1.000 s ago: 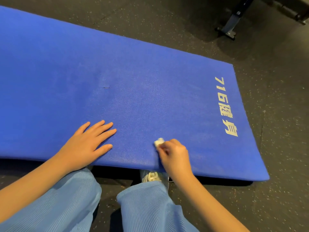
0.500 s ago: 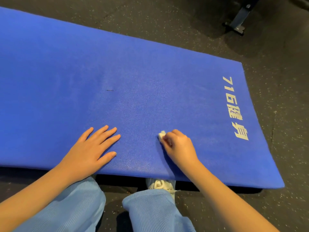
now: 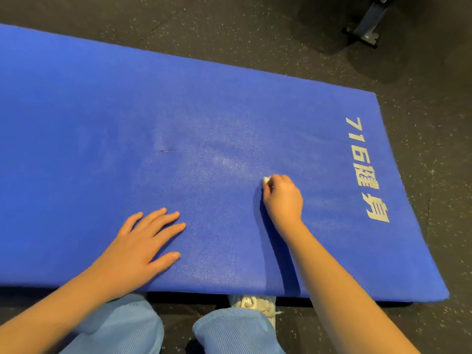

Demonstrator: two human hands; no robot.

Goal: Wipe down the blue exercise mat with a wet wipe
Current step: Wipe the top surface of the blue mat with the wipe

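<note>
Right hand (image 3: pixel 282 198) grip: fist closed around a balled white wet wipe (image 3: pixel 266 180), only a corner peeking out past the fingertips, pressed on the blue exercise mat (image 3: pixel 229 111) toward its right end, just left of the white logo print (image 3: pixel 366 169). Left hand (image 3: pixel 143 241) grips nothing: flat, fingers spread, pinning the mat near its front edge. Mat lies on speckled dark floor (image 3: pixel 255 34); knees in blue trousers (image 3: pixel 237 333) at the front edge. Advice: unfold the wipe for more contact, use overlapping strokes, even pressure, keep the left palm down so the mat doesn't creep. Faint sheen mid-mat suggests partial coverage only.
</note>
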